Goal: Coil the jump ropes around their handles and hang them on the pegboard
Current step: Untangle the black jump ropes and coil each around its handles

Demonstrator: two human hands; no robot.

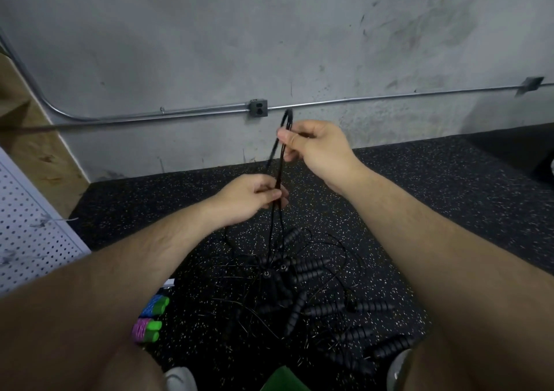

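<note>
Both hands, left (250, 197) and right (314, 147), pinch one doubled rope (277, 162) with closed fingers, uncoiled; the pile (302, 285) waits, pegboard (27, 225) mostly bare.

A doubled rope (277, 162) runs between two hands, the right hand (314, 150) above and farther out, the left hand (254, 197) below and nearer. Beneath them a pile of handles (302, 288) lies tangled on the floor (419, 210). Two wound ropes (148, 320) lie left of the pile; the pegboard (27, 234) stands at far left, the wall (209, 45) behind.
</note>
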